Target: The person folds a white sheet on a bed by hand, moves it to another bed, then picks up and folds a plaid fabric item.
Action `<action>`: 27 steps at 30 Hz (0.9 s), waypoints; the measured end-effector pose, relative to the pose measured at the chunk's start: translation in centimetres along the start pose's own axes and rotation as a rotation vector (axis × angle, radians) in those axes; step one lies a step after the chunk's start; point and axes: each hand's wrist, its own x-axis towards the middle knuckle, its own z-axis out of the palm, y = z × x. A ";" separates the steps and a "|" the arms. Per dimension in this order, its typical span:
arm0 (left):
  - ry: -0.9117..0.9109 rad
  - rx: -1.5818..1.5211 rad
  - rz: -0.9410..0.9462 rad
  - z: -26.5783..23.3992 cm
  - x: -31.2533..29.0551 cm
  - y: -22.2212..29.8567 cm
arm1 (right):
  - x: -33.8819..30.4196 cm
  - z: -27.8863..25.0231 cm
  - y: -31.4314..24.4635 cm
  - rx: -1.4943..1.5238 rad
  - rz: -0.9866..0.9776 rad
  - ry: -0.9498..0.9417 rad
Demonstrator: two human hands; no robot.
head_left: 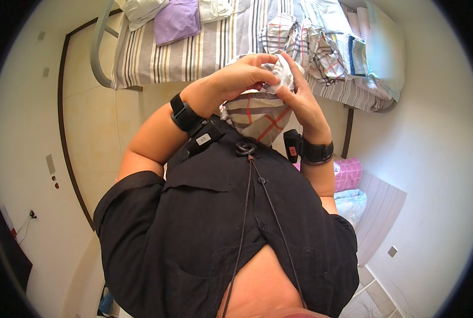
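In front of my chest hangs a beige checked cloth [260,114] with dark and red stripes; its exact kind is hard to make out. A white part of it [284,73] is bunched up between my hands at its top. My left hand [250,75] grips this white part from the left, fingers bent over it. My right hand [300,94] holds it from the right, thumb below and fingers behind. Some of the fingertips are hidden by the fabric. The cloth's lower end hangs free just above my black shirt.
Ahead stands a bed with a striped sheet [146,55] and a grey metal frame [99,47]. On it lie a folded purple cloth [177,22], more checked fabric [329,58] and pale bedding [382,58]. To the right are a pink bundle [348,175] and a white wall.
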 end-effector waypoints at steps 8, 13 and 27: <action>0.069 0.168 0.237 0.0 -1.1 1.4 | 1.2 1.3 1.3 0.397 0.156 0.335; -0.136 0.617 0.162 -2.8 -2.6 -1.2 | 1.8 -1.6 2.0 0.848 0.210 0.372; -0.020 0.136 -0.002 -4.0 -1.9 -2.4 | 0.0 -3.2 1.6 0.939 0.145 0.341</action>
